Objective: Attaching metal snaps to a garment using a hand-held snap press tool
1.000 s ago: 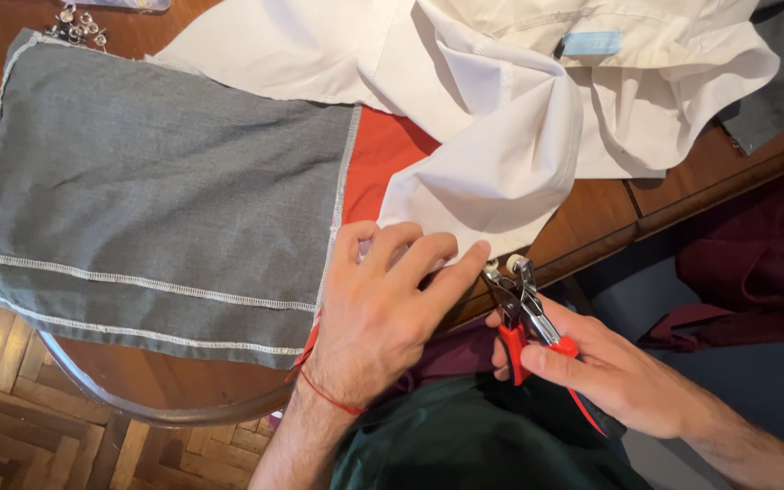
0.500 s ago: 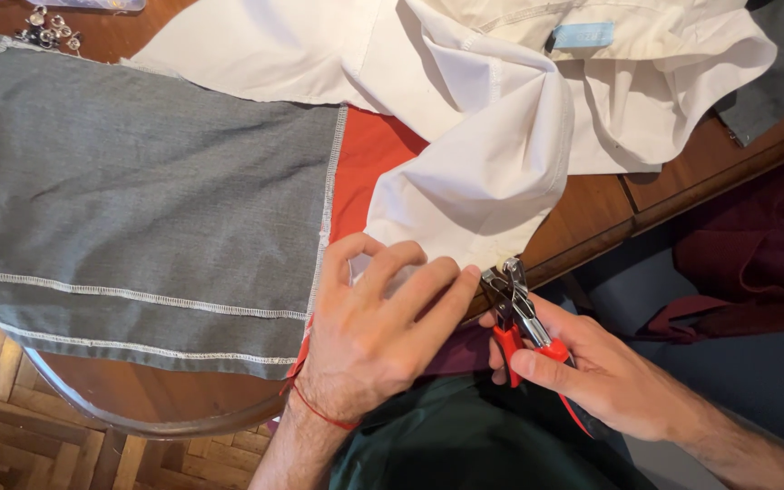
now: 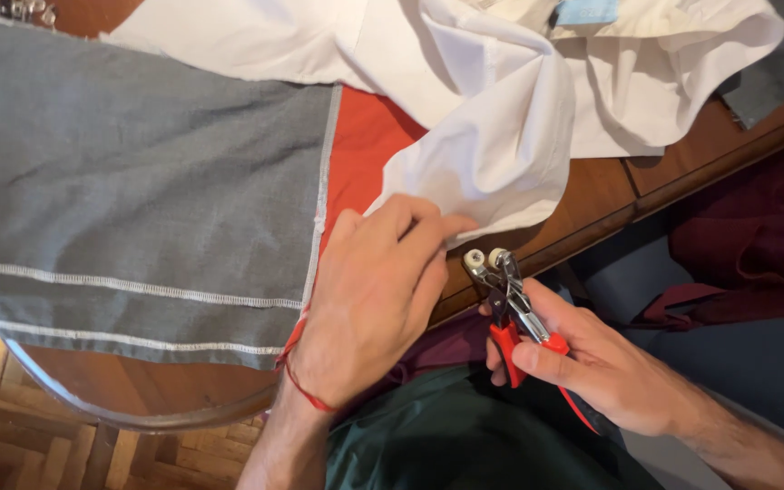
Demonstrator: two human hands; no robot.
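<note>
My left hand [image 3: 369, 299] lies on the table edge, fingers bent and pinching the lower corner of a white cloth [image 3: 492, 145]. A thin red string circles its wrist. My right hand [image 3: 592, 363] grips red-handled snap pliers [image 3: 505, 304], whose metal jaws point up toward the cloth corner, a short gap away from it. A grey fabric panel [image 3: 138, 191] with white stitched lines covers the left of the table. Between it and the white cloth shows a strip of red fabric [image 3: 365, 145].
The wooden table [image 3: 610, 195] has a rounded edge running diagonally. Small metal fasteners [image 3: 20, 9] lie at the top left corner. Dark red cloth [image 3: 755, 245] sits at the right, a green garment [image 3: 437, 436] below, and parquet floor [image 3: 11, 445] at bottom left.
My left hand has slid its fingertips onto the white cloth corner. The pliers have pulled slightly back and away from it.
</note>
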